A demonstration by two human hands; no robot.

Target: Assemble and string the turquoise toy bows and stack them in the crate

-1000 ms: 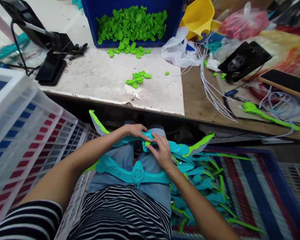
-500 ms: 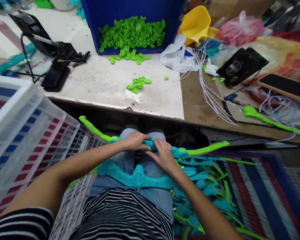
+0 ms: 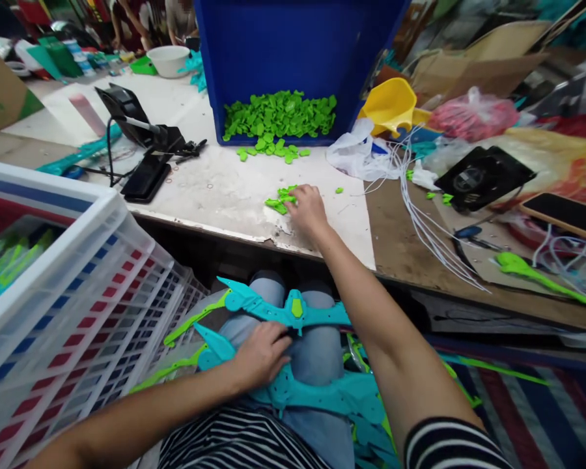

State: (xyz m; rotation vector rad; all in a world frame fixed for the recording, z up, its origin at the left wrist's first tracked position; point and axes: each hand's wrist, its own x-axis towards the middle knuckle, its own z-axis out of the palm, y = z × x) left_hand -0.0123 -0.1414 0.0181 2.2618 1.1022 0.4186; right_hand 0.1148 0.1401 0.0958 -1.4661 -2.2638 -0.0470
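Two teal toy bows with bright green limbs lie across my lap. The farther toy bow (image 3: 266, 311) has a green inset at its centre. My left hand (image 3: 262, 355) lies palm down over the nearer toy bow (image 3: 322, 393), its fingers slightly bent and apart. That hand covers part of the nearer bow's middle. On the table edge, my right hand (image 3: 306, 207) pinches at a small pile of green plastic pieces (image 3: 277, 203). Its fingertips are partly hidden, and how many pieces they hold cannot be seen.
A blue bin (image 3: 293, 52) holds many green pieces, some spilled in front. A white crate (image 3: 92, 286) stands left, more bows (image 3: 371, 433) lie right. The table bears a phone (image 3: 146, 177), white cords (image 3: 415, 202), a black fan (image 3: 486, 179) and a yellow scoop (image 3: 389, 104).
My right hand has left the farther bow and reached forward to the green pieces. My left hand has moved back onto the nearer bow. The head view has tilted up.
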